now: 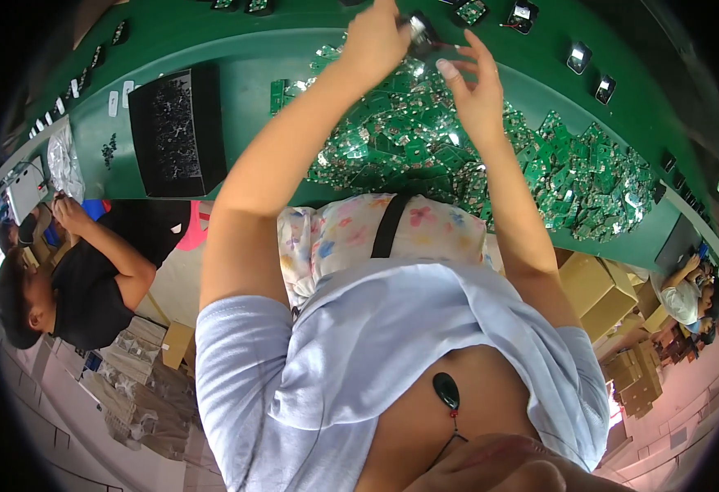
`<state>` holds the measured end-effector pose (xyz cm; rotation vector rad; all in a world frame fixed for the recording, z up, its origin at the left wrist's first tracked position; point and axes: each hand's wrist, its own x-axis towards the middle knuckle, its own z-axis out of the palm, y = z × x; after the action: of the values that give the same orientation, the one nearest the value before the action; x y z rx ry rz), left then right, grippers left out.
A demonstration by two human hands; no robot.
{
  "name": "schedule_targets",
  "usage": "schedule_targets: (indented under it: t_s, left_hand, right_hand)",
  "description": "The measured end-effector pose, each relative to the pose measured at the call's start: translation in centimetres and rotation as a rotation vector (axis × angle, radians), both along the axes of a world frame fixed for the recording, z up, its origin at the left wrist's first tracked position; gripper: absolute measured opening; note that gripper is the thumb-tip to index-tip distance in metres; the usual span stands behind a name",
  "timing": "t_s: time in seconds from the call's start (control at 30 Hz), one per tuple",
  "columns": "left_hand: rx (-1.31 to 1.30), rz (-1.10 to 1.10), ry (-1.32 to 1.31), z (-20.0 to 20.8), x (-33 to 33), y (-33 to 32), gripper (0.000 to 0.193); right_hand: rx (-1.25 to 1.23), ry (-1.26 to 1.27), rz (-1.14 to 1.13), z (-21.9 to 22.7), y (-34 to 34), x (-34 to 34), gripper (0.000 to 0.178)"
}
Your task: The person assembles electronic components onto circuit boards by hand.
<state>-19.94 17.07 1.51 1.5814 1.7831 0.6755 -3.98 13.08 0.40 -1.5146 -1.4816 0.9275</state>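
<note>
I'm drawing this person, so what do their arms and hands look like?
The left hand and right hand are bare, without gloves. Loose, short, pale blue sleeves cover the upper arms; below them the arms are bare. I see no watch or bracelet.

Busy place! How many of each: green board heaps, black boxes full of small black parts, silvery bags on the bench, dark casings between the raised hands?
Heap of green boards: 1
Black box: 1
Silvery bag: 1
Dark casing: 1
Total: 4
</note>
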Motion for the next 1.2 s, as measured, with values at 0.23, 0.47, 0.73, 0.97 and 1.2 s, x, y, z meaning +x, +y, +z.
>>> schedule_targets:
  t_s: [0.23,0.47,0.73,0.97,1.2]
  left_hand:
    - [0.136,0.057,-0.048,0.3,-1.2,-9.9,0.033]
    - [-0.078,0.367,-0.319,-0.4,-5.8,-17.8,0.043]
    - [-0.411,0.447,-0.798,2.0,-6.6,-18.9,0.044]
    - [-0.369,0.496,-1.173,5.0,-5.3,-17.9,0.035]
    - [-0.336,0.467,-1.378,6.7,-4.4,-17.5,0.033]
  right_hand:
    - [0.234,-0.303,0.356,1.5,-4.6,-0.4,0.019]
    - [0.147,-0.450,0.378,1.1,-3.3,-3.3,0.025]
    - [0.042,-0.897,0.597,-2.7,0.1,-7.0,0.049]
    - [0.066,-0.934,0.727,-0.2,-2.2,-5.9,0.031]
    - [0.018,-0.630,0.525,3.2,-6.1,-1.1,0.026]
